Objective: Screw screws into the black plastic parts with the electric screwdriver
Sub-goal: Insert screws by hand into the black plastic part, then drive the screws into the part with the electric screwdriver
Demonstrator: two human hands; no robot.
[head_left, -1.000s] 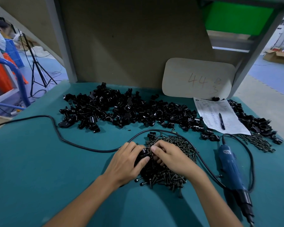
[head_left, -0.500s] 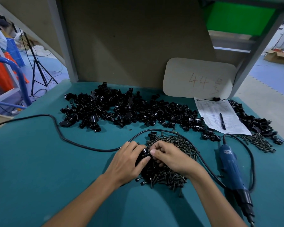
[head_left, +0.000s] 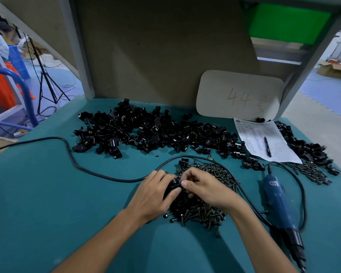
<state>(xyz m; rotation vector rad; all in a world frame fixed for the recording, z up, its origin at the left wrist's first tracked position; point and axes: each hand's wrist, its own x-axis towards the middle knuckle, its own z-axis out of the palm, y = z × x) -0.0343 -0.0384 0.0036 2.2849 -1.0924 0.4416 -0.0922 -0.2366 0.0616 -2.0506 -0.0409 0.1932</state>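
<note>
the left hand (head_left: 156, 196) curls round a small black plastic part (head_left: 175, 182) above the pile of dark metal screws (head_left: 201, 211). the right hand (head_left: 207, 188) pinches the same part with bent fingertips. both hands stay where they were. the blue electric screwdriver (head_left: 274, 196) lies to the right.

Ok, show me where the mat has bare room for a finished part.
Bare mat on the near left, bordered by the cord and the left hand. Crowded: parts pile at the back, screws mid-table, screwdriver and paper on the right.
</note>
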